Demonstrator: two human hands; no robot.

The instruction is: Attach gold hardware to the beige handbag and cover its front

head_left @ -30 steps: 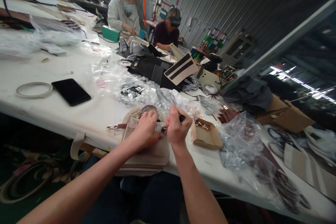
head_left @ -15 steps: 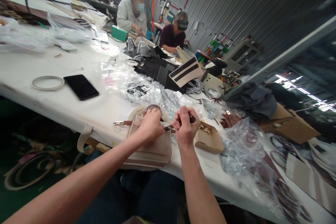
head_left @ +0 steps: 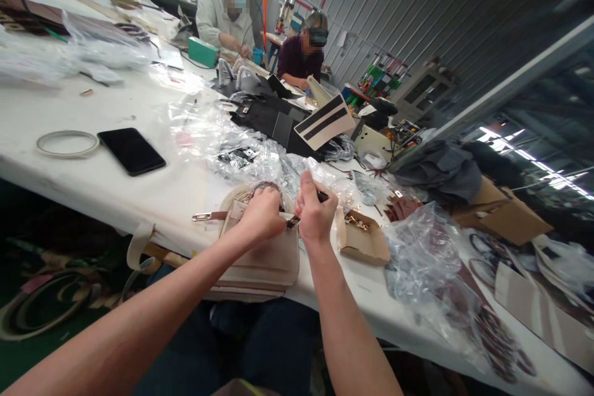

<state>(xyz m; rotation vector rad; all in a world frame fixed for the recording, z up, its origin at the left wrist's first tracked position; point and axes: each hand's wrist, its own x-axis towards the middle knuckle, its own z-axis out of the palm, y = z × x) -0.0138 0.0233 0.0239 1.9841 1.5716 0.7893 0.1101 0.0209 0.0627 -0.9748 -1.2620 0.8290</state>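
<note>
A beige handbag [head_left: 264,263] lies at the near edge of the white table [head_left: 93,192], its strap [head_left: 139,247] hanging over the edge. My left hand [head_left: 262,213] is closed on the bag's top, pressing down near its clasp. My right hand [head_left: 315,213] is closed round a dark-handled tool [head_left: 320,197] whose tip meets the bag beside my left hand. A brown strap with a metal end [head_left: 208,216] sticks out to the bag's left.
A small cardboard box of metal fittings [head_left: 364,238] sits just right of my hands. Clear plastic bags [head_left: 417,253] cover the table around it. A black phone [head_left: 131,151] and a tape ring [head_left: 67,143] lie left. Two people sit at the far end.
The view shifted slightly between frames. My hands stay on the bag's top; the right hand has turned a little with the tool.
</note>
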